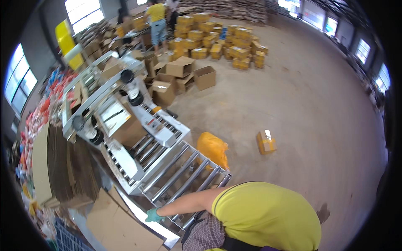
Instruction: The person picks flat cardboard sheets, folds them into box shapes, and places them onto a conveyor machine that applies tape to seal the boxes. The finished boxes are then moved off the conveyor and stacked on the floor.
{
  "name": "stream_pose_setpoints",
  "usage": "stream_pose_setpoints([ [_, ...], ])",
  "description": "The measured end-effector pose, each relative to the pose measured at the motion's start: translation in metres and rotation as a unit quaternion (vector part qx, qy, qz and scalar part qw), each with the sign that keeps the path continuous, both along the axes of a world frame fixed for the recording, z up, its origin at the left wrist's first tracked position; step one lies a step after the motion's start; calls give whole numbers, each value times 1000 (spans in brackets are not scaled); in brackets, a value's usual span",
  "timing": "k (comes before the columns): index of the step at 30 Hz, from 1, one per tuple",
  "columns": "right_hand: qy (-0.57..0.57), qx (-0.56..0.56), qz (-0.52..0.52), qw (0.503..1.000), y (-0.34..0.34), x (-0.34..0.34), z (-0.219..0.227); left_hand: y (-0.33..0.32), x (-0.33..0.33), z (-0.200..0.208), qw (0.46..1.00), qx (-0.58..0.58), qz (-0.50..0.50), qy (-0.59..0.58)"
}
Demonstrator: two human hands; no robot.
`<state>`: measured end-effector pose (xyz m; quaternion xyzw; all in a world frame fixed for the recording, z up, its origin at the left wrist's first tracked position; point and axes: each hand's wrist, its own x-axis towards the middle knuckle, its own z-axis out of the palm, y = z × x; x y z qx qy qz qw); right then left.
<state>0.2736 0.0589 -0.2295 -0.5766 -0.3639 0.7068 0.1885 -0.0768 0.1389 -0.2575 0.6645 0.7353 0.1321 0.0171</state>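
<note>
My right arm, bare below a yellow sleeve, stretches leftward over the end of a roller conveyor. On my right hand is a green glove; it lies on or just above a white metal edge strip beside the rollers. Its fingers look extended, though small and a little blurred, and nothing shows in them. Close to its left lies a flat brown cardboard sheet. Further up the conveyor, a brown carton sits inside the white box-sealing machine. My left hand is out of sight.
A tall stack of folded cardboard stands at the left. An orange sack and a taped carton are on the floor beyond the conveyor. Open boxes, piled yellow-taped cartons and a person in yellow are farther off.
</note>
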Motion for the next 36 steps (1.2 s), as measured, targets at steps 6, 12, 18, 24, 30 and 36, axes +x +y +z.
stream_pose_setpoints([
  [6,22,18,-69,997,-7,6,-6,-18,97,36,987,-29,-114,-111],
  [12,-215,218,-199,931,-12,24,-9,-84,50,73,928,-55,-178,-322],
  [18,-200,243,-259,913,-131,144,4,-140,98,177,813,-7,-306,-495],
  [24,-352,192,-56,914,-197,198,61,-159,312,242,712,50,-579,-394],
  [30,7,620,-250,744,-109,217,197,-192,417,275,604,157,-749,-225],
  [36,-454,575,-249,633,-82,273,174,-179,390,283,639,160,-744,-110],
])
